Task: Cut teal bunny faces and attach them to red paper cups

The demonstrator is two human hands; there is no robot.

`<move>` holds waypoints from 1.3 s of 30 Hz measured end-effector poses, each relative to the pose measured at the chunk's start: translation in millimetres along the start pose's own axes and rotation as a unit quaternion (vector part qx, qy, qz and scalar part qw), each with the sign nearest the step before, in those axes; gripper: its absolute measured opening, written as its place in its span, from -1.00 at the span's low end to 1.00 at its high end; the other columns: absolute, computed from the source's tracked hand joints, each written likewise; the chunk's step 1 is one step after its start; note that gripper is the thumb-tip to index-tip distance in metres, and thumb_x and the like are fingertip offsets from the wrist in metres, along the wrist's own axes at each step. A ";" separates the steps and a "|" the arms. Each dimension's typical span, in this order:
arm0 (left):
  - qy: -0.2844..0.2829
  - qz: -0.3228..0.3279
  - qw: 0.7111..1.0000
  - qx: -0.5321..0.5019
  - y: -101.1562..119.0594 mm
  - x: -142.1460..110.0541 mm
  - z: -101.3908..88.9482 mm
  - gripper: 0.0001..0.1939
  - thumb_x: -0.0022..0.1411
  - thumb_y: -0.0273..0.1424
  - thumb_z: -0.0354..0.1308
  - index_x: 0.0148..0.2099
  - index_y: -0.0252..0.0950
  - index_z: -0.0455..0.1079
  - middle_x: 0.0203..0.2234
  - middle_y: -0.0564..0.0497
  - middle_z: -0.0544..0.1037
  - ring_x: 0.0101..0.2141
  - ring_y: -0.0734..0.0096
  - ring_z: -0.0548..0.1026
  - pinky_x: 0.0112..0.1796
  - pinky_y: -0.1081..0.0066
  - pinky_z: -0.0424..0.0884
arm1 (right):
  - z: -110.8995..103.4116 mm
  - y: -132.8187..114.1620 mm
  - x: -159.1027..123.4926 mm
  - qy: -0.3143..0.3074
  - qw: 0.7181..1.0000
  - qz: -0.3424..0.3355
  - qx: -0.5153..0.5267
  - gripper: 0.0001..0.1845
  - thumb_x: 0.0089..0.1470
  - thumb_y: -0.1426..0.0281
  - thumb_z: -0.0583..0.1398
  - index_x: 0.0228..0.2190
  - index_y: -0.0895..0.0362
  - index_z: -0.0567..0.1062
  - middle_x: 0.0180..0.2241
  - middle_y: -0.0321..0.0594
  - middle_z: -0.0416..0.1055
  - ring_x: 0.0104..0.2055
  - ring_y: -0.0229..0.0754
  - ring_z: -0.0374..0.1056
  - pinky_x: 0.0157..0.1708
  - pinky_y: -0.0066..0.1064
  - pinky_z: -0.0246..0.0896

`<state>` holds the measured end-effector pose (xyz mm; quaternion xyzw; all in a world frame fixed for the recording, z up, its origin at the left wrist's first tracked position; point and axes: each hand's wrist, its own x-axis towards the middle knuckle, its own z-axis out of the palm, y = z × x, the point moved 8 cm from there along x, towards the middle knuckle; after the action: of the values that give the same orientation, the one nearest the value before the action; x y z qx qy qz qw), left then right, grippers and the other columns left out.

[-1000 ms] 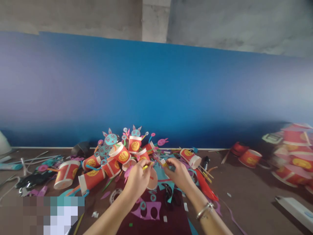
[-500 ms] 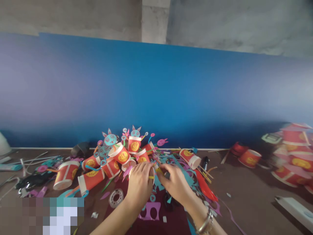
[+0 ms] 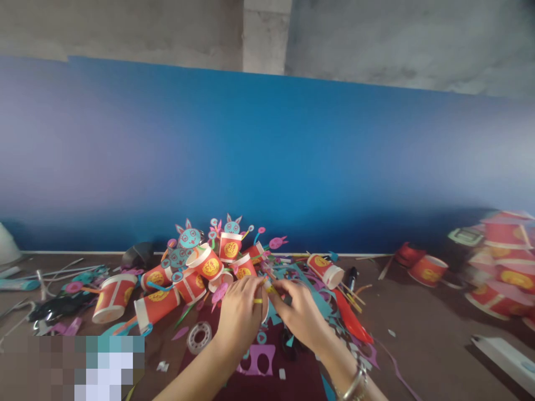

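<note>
My left hand (image 3: pixel 242 306), a yellow band round one finger, is closed about a paper cup (image 3: pixel 265 313); only a sliver of its white side shows, the rest being behind my fingers. A pink paper cut-out (image 3: pixel 219 295) sticks out beside that hand. My right hand (image 3: pixel 301 312) pinches a short yellow tube-like piece (image 3: pixel 271 287) against the cup's upper edge; its exact kind is unclear. Just beyond my hands lie red paper cups (image 3: pixel 243 267) with yellow emblems, one upright (image 3: pixel 230 247) and others tipped over.
Blue animal-face cut-outs (image 3: pixel 190 237) stand among the cups. A white tape roll (image 3: pixel 199 337), a purple sheet with holes (image 3: pixel 261 359) and red-handled scissors (image 3: pixel 351 314) lie around my hands. Stacked red cups (image 3: pixel 510 267) stand far right, before the blue partition (image 3: pixel 267 156).
My left hand has turned slightly, so less of the cup's rim and more of the pink cut-out show. My right hand stays nearly in place with the yellow piece.
</note>
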<state>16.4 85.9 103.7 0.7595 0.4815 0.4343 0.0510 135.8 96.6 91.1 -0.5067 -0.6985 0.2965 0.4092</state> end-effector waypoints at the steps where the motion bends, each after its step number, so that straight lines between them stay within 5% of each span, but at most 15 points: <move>1: -0.002 -0.001 1.000 -0.001 -0.7 -0.1 1.0 -0.80 0.21 -0.50 -0.07 -0.23 -0.27 0.38 -0.36 -0.05 0.56 -0.32 0.22 0.50 -0.32 0.31 0.35 | 1.2 2.2 0.2 -0.005 1.000 0.009 0.009 -0.81 0.07 0.36 0.11 -0.47 0.17 0.48 -0.53 -0.27 0.41 -0.44 -0.22 0.30 -0.45 -0.49 0.11; 5: -0.002 -0.005 1.000 -0.009 -3.4 -0.4 2.7 -0.78 0.17 -0.54 -0.06 -0.23 -0.28 0.38 -0.37 -0.05 0.56 -0.32 0.25 0.50 -0.32 0.32 0.35 | 7.3 12.8 2.7 -0.041 0.996 0.047 0.064 -0.70 0.10 0.34 0.06 -0.57 0.19 0.43 -0.67 -0.37 0.22 -0.59 -0.32 0.13 -0.61 -0.52 -0.05; 11: -0.007 -0.007 1.000 -0.011 -4.0 -0.5 3.9 -0.78 0.14 -0.54 -0.06 -0.25 -0.28 0.38 -0.40 -0.06 0.55 -0.35 0.24 0.51 -0.38 0.36 0.36 | 2.5 3.8 3.1 -0.027 0.997 0.017 0.063 -0.79 0.04 0.35 0.13 -0.48 0.19 0.50 -0.53 -0.29 0.39 -0.41 -0.21 0.30 -0.39 -0.49 0.15; 21: -0.021 -0.019 0.999 -0.042 -15.1 -3.8 13.6 -0.74 0.09 -0.58 -0.05 -0.21 -0.27 0.39 -0.35 -0.05 0.55 -0.30 0.26 0.50 -0.30 0.34 0.37 | 10.6 30.6 5.2 -0.045 0.990 0.086 0.107 -0.68 0.07 0.30 0.08 -0.57 0.21 0.48 -0.63 -0.29 0.33 -0.55 -0.27 0.24 -0.55 -0.50 0.07; 25: -0.025 -0.063 0.995 -0.077 -24.7 -3.4 16.4 -0.78 0.16 -0.52 -0.04 -0.22 -0.25 0.40 -0.34 -0.05 0.56 -0.30 0.28 0.51 -0.30 0.36 0.39 | 0.6 7.2 1.9 0.010 0.999 0.000 -0.038 -0.79 0.06 0.31 0.13 -0.41 0.13 0.54 -0.44 -0.19 0.50 -0.35 -0.11 0.39 -0.34 -0.40 0.19; 28: -0.050 -0.099 0.990 -0.082 -32.3 -1.4 17.2 -0.79 0.20 -0.47 -0.04 -0.24 -0.24 0.43 -0.34 -0.04 0.57 -0.29 0.28 0.52 -0.30 0.37 0.38 | -5.2 -4.0 -0.4 0.052 0.982 -0.055 -0.175 -0.81 0.07 0.33 0.13 -0.33 0.05 0.54 -0.33 -0.16 0.54 -0.26 -0.04 0.41 -0.23 -0.32 0.17; 34: -0.155 -0.161 0.972 -0.074 -41.6 -1.6 23.2 -0.75 0.20 -0.33 -0.02 -0.35 -0.27 0.48 -0.51 0.00 0.57 -0.44 0.30 0.50 -0.43 0.43 0.26 | -9.0 49.2 13.0 0.035 0.975 0.027 -0.218 -0.74 0.10 0.24 0.09 -0.27 0.06 0.53 -0.35 -0.17 0.54 -0.29 -0.07 0.43 -0.31 -0.36 0.20; 39: -0.176 -0.204 0.943 -0.193 -43.5 -5.6 34.7 -0.75 0.11 -0.29 0.04 -0.34 -0.30 0.49 -0.47 0.00 0.58 -0.41 0.31 0.50 -0.41 0.47 0.28 | -3.2 86.9 17.8 0.035 0.968 0.066 -0.238 -0.73 0.06 0.24 0.11 -0.32 0.10 0.54 -0.33 -0.09 0.50 -0.25 -0.05 0.39 -0.24 -0.32 0.18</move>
<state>10.2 116.5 57.3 0.6849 0.5163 0.3588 0.3683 176.4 140.5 25.4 -0.6443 -0.6993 0.1299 0.2811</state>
